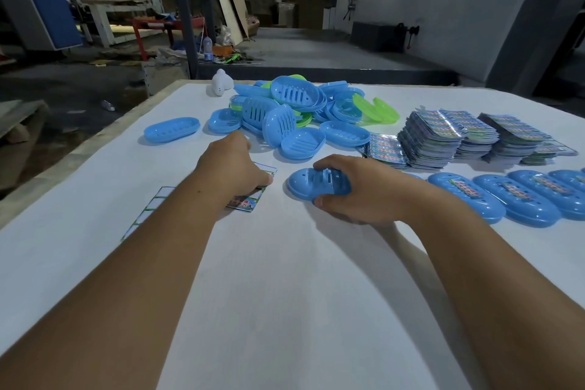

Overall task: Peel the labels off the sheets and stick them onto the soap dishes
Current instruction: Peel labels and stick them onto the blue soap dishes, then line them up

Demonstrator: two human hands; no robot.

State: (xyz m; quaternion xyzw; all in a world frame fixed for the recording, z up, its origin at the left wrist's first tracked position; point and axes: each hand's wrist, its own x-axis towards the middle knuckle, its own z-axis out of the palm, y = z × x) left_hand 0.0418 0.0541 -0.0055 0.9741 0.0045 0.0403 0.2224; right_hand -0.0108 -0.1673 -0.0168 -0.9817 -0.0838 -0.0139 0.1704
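- Two hands are working at once: my right hand (357,191) is gripping one blue oval plastic soap dish (318,184), fingers curled over its far edge and thumb under its near edge, so it is sitting upside down and steady on the white table cover (285,279), its slotted base facing up where a label can go.
- My left hand (232,165) is resting on the partly used label sheet (250,196) just beside the dish. Fingertips are hidden under the hand, so I cannot tell whether I am pinching a label or only pressing the sheet flat.
- I am keeping the sheet near the dish, probably so a peeled label travels a short way.
- Already labelled blue dishes (468,196) are lying in an overlapping row to my right, clear of the work spot.
- Unlabelled blue and green dishes are heaped in a loose pile (294,111) at the far side, within reach.
- Fresh label sheets are stacked in tall piles (433,136) at the far right, between heap and finished row.
- One blue dish (172,129) is lying apart to the left of the heap.
- Judgement: many dishes are remaining; the task looks far from finished.
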